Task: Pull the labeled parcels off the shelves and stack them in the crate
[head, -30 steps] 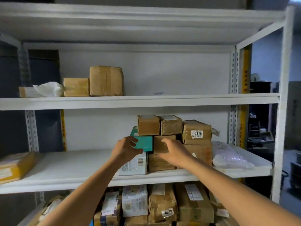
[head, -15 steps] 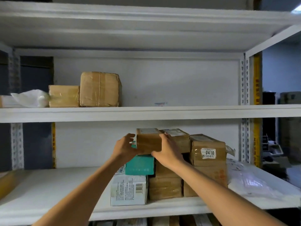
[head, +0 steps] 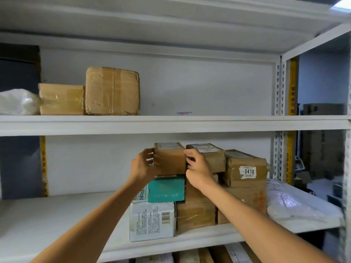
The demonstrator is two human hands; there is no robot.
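Brown parcel, sitting atop the teal box on the middle shelf: clasping it at both ends, curling the left hand round its left edge, pinching its right edge with the right hand. Probably starting the pull-off; next needing a clean lift, sparing the neighbouring parcel, then carrying to the crate, unseen

Bottom-shelf parcels are cut off by the lower edge.
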